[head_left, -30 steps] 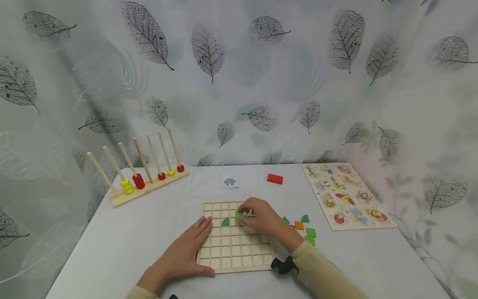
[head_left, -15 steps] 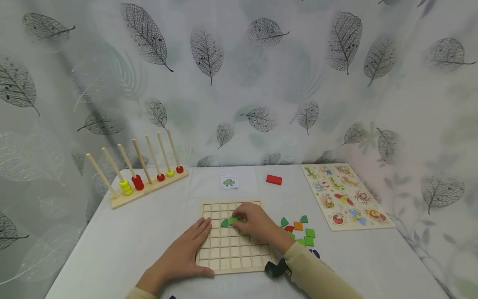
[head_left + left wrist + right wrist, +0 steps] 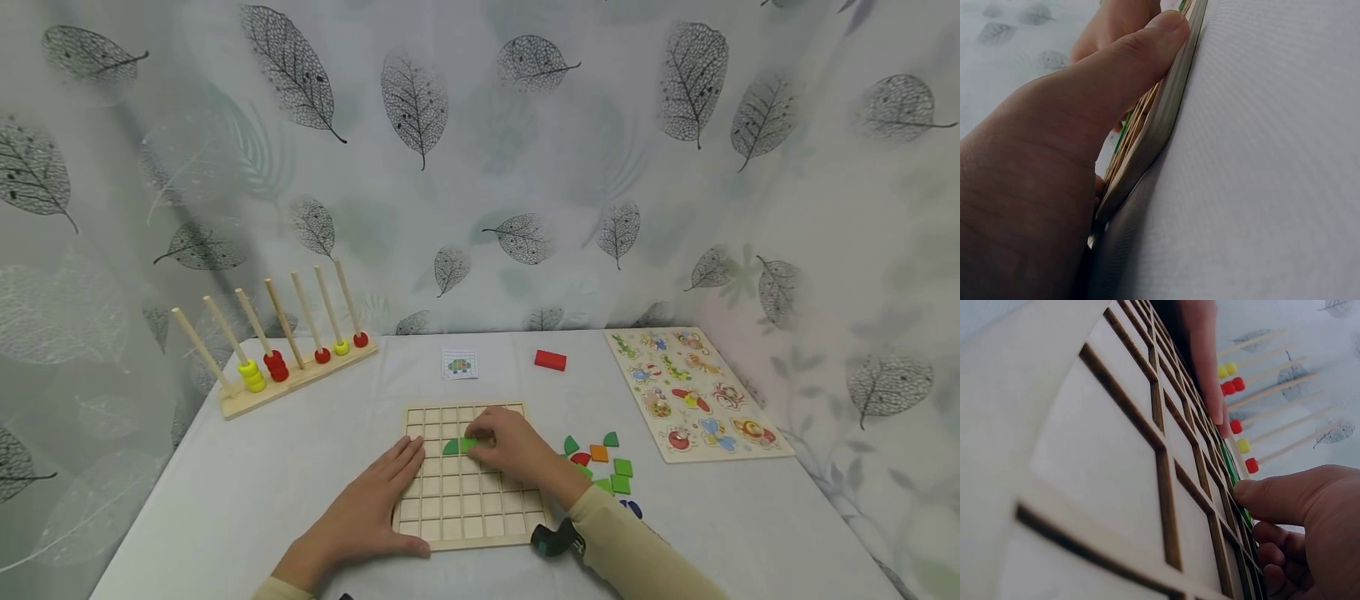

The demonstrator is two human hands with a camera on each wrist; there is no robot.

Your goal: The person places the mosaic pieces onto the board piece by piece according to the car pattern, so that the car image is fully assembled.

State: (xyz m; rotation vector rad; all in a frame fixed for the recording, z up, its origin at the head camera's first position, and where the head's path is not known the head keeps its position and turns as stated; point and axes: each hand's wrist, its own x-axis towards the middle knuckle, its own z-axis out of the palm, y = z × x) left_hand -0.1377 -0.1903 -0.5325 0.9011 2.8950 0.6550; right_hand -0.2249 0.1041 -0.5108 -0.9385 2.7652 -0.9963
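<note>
A wooden grid board (image 3: 453, 507) lies on the white table before me. My left hand (image 3: 366, 510) rests along its left side, fingers extended on the frame and thumb at the near corner; the left wrist view shows the thumb (image 3: 1169, 28) on the board's edge. With thumb and fingers, my right hand (image 3: 512, 447) pinches a light green square tile (image 3: 467, 445) down at a cell in the upper part of the grid. Directly left of it, a dark green quarter-round tile (image 3: 451, 447) sits in its own cell. The right fingertips partly cover the square.
Loose tiles lie right of the board, among them an orange square (image 3: 599, 453) and a red quarter-round (image 3: 581, 459). Behind stand a picture card (image 3: 460, 364) and red block (image 3: 551, 360). A peg abacus (image 3: 300, 379) is at left, an animal puzzle board (image 3: 697, 400) at right.
My right hand has moved slightly left and nearer with the light green square tile, bringing it beside the quarter-round tile. Over the last half second it barely moves. The left hand stays put.
</note>
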